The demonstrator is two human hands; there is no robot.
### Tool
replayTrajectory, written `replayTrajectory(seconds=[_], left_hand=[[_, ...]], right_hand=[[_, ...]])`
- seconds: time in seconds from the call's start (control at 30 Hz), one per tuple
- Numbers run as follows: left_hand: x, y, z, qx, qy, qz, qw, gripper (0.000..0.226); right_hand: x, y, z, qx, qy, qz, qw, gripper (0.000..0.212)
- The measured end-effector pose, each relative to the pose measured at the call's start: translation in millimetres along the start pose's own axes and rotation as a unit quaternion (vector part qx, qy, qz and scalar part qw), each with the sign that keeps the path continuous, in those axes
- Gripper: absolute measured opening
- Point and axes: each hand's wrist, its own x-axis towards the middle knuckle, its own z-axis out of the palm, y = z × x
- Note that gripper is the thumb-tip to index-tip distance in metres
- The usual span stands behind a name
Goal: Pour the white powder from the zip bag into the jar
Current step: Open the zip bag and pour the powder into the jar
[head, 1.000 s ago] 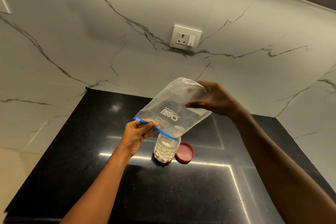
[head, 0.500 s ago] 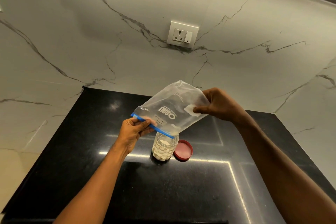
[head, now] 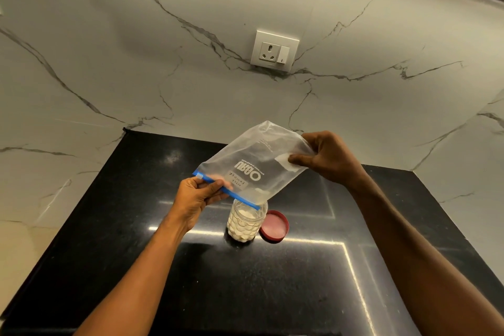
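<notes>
I have the black worktop (head: 136,254) under me, glossy and hard, with the marble wall (head: 109,63) and its socket (head: 274,50) behind. Above it I hold the zip bag (head: 253,163) upside down and tilted, its blue zip strip (head: 226,190) lowest and its open corner over the mouth of the jar (head: 245,224). The bag is thin, clear film: very light, limp, and by my reading nearly empty, with only a dusting and a small white patch clinging inside. It has no stiffness of its own, so I judge it needs two holds to keep its shape, one at the zip and one at the bottom seam.

My right hand (head: 327,157) pinches the raised bottom corner between thumb and curled fingers. My left hand (head: 197,198) pinches the zip strip near its left end, thumb on top. The film looks slick, so a light pinch could slide; gripping the thicker zip strip is the safer hold.

The jar stands upright on the worktop, ribbed clear plastic, filled most of the way with white powder (head: 242,228). It looks light and could tip if the bag drags its rim. The red lid (head: 274,226) lies just beside it, on its right.
</notes>
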Motion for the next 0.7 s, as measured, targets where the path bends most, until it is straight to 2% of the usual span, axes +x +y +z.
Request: replayTrajectory(seconds=[0.1, 0.2, 0.43, 0.57, 0.7], left_hand=[[-0.6, 0.3, 0.9, 0.005, -0.014, 0.007, 1.0, 0.021], [-1.4, 1.0, 0.7, -0.002, -0.006, 0.0, 1.0, 0.022], [-2.1, -0.6, 0.7, -0.003, 0.002, -0.009, 1.0, 0.024], [-3.4, 1.0, 1.6, -0.003, 0.002, -0.007, 1.0, 0.026], [-4.0, 3.1, 1.5, -0.002, 0.015, -0.006, 1.0, 0.025]], right_hand=[[-0.4, -0.3, 1.0, 0.0, -0.011, -0.006, 1.0, 0.023], [-1.9, -0.1, 2.9, -0.002, 0.019, -0.011, 1.0, 0.019], [0.1, -3.4, 3.6, -0.004, 0.021, -0.021, 1.0, 0.012], [1.4, -4.2, 6.0, 0.005, 0.047, -0.028, 0.998, 0.017], [4.5, -5.0, 9.5, -0.009, 0.022, -0.037, 0.999, 0.015]])
